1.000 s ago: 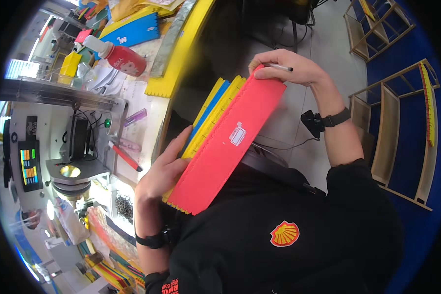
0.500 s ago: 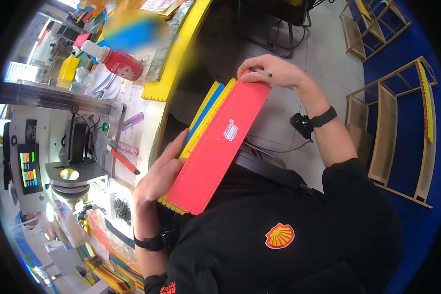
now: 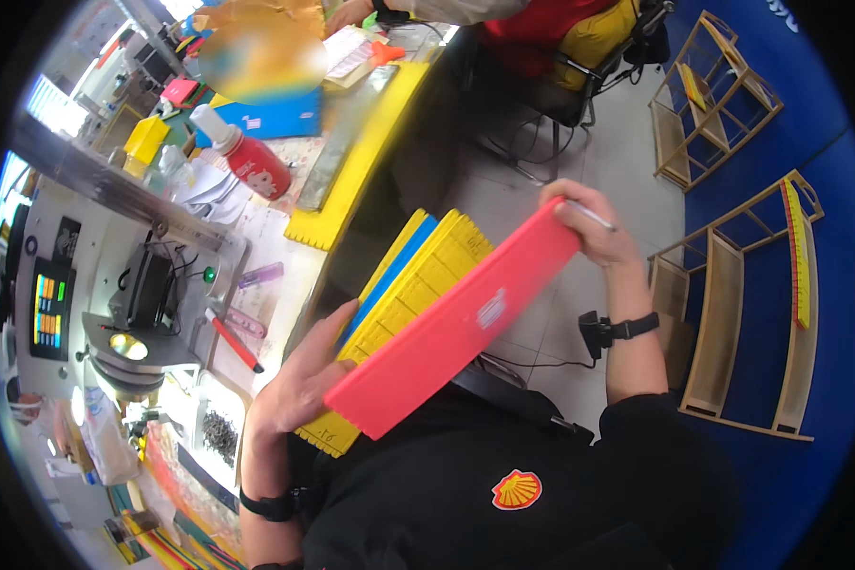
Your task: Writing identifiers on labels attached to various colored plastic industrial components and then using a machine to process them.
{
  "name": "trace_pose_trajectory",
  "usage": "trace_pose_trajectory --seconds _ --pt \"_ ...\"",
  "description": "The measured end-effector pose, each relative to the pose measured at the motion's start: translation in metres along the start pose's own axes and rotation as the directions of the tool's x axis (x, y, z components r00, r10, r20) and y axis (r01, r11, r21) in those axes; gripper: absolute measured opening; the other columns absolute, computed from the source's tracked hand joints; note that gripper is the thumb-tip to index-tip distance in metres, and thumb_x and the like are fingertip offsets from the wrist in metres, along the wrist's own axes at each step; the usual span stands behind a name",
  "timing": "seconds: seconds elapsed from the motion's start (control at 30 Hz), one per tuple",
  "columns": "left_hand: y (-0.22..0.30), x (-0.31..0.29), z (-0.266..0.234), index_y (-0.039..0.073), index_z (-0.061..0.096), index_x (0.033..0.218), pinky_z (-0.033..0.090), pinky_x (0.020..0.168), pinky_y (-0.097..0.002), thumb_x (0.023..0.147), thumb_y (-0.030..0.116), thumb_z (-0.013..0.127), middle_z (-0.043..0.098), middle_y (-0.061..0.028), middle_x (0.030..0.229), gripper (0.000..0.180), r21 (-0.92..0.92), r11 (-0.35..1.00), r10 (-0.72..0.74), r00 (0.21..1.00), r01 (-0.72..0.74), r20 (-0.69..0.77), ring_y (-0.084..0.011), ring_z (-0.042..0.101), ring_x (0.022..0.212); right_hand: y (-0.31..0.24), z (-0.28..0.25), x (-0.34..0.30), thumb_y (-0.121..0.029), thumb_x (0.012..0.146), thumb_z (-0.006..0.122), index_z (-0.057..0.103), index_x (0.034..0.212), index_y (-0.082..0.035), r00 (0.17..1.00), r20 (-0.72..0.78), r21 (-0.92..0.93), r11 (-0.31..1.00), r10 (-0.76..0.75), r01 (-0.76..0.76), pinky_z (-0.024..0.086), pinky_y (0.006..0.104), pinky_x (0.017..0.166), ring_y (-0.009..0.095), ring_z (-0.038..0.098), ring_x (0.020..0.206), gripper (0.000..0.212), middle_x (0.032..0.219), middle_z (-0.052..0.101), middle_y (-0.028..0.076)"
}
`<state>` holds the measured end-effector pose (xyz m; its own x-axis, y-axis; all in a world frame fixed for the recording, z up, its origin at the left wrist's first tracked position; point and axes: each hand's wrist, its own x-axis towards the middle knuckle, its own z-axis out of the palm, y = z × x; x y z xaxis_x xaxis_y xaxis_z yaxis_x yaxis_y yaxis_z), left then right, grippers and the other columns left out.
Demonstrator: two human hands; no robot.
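Sharing table [image 3: 285,309]: red bottle [image 3: 259,169], blue sheet [image 3: 290,116]. Red panel [image 3: 456,318] partly hides yellow panel [image 3: 426,277].

Your 2 hands hold a fan of long, flat, coloured panels.
Your right hand [image 3: 591,228] grips the upper end of a long, flat, rectangular red panel [image 3: 427,347] along with a thin, silver-grey pen [image 3: 594,218]; the panel's lower end lies by your left thumb. Your left hand [image 3: 296,388] grips a stack of long, ridged yellow panels [image 3: 418,280] with a narrow blue panel [image 3: 389,277] between them, the red 1 slanting away from these at the top. To your left, a red bottle with a white cap [image 3: 258,169] sits on the pale worktop [image 3: 268,226]; to your right stands a light wooden rack [image 3: 722,328].
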<state>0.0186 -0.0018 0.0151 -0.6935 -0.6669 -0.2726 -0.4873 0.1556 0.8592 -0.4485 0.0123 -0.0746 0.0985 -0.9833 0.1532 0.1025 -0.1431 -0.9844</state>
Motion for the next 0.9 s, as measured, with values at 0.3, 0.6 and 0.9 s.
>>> trace_pose_trajectory --seconds 0.3,0.6,0.9 --pt "0.056 -0.013 0.012 0.008 0.017 0.177 0.031 0.128 -0.0431 0.103 0.015 0.067 0.047 -0.0175 0.16 0.09 -0.189 0.971 0.071 0.927 -0.15 -0.369 -0.0288 0.046 0.151 -0.059 0.034 -0.005 -0.022 0.106 0.073 0.062 0.134 -0.001 0.928 -0.314 0.274 0.916 -0.202 0.292 0.056 0.0262 0.065 0.015 0.068 0.078 0.037 0.112 0.074 0.011" --pt "0.087 0.019 0.001 0.003 0.011 0.175 0.053 0.112 -0.0389 0.105 0.0 0.06 0.049 -0.0196 0.157 0.085 -0.245 0.875 0.117 0.673 -0.418 -0.73 -0.0251 0.059 0.138 -0.087 0.186 -0.005 -0.004 0.103 0.075 0.065 0.119 0.0 0.996 0.043 0.344 0.937 -0.08 0.061 0.057 0.0249 0.083 0.009 0.069 0.093 0.019 0.101 0.07 0.003" --pt "0.07 0.03 0.006 -0.001 0.013 0.174 0.045 0.12 -0.0417 0.11 0.01 0.062 0.042 -0.0207 0.165 0.081 -0.217 0.886 0.124 0.659 -0.41 -0.741 -0.0274 0.053 0.145 -0.09 0.198 -0.008 -0.02 0.105 0.078 0.07 0.101 0.003 0.984 0.049 -0.322 0.929 -0.174 0.18 0.046 0.0291 0.061 0.011 0.059 0.065 0.024 0.076 0.065 0.007"
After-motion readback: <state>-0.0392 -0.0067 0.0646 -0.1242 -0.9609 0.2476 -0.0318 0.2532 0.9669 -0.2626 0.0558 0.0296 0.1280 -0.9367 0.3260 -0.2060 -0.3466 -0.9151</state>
